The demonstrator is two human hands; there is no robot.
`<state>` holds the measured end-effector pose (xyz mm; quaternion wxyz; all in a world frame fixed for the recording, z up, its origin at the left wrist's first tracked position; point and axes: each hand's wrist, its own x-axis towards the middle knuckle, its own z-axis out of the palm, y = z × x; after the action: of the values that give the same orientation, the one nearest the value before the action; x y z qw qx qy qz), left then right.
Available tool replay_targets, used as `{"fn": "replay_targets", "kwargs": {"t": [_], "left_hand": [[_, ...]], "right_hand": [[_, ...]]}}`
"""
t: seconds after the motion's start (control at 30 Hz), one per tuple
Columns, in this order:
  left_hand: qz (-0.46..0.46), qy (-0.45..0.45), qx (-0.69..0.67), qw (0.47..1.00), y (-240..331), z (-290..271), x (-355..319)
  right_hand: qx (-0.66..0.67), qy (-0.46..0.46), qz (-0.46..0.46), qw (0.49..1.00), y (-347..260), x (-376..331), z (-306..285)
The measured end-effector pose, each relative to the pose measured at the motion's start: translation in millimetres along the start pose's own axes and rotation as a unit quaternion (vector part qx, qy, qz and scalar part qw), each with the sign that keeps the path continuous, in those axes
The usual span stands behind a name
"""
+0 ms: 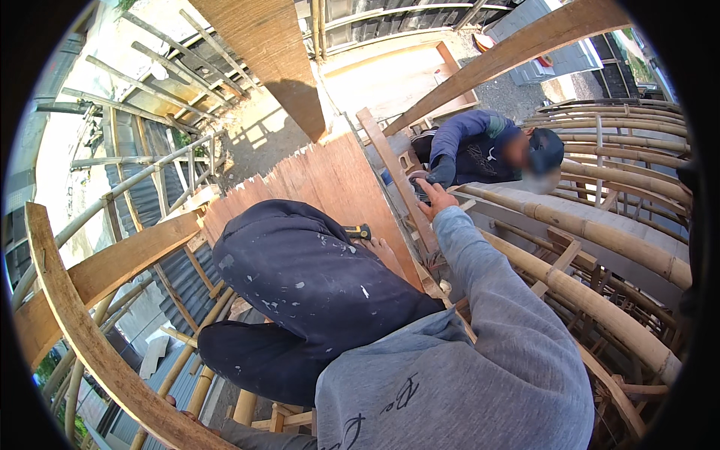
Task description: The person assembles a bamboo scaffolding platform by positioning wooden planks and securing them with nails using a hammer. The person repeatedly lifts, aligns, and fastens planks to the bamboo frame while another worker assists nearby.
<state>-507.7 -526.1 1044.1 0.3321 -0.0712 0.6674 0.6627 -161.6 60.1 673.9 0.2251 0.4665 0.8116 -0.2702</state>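
Observation:
My right hand (436,199) reaches out over a narrow wooden board (401,180), its thumb and fingers apart. It is right beside the dark-gloved hand (442,172) of a co-worker (480,146), who leans in from below. A small dark thing shows between the two hands; its kind and who holds it I cannot make out. At the lower left, the fingers of my left hand (182,409) curl over the edge of a long wooden plank (97,341); the rest of that hand is hidden. A yellow-and-black tool handle (358,231) lies on the plywood sheet (330,176) by my bare foot (382,253).
Bamboo poles (600,236) form a scaffold on the right. Wooden beams (131,266) cross at the left, above corrugated sheets (180,300). A slanting timber (510,56) spans the upper right. The plywood's far edge is jagged, with ground far below.

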Motion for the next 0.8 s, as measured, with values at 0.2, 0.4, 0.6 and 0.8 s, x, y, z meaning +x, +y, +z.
{"fn": "replay_targets", "kwargs": {"t": [0.2,0.4,0.6,0.8], "left_hand": [[-0.008,-0.054,-0.030,0.998,-1.9,-0.2,-2.0],[-0.029,-0.128,-0.072,0.989,-8.2,-19.0,-9.6],[-0.064,-0.199,-0.122,0.970,-12.7,-42.5,-0.7],[-0.061,-0.175,-0.143,0.972,-7.4,-15.0,-13.3]], "right_hand": [[-0.074,0.029,-0.055,0.995,5.0,16.8,25.6],[0.029,0.145,-0.068,0.987,9.3,25.2,38.8],[0.034,0.204,-0.093,0.974,-1.6,20.2,5.7],[0.150,0.249,-0.213,0.933,-62.6,4.5,-44.9]]}}
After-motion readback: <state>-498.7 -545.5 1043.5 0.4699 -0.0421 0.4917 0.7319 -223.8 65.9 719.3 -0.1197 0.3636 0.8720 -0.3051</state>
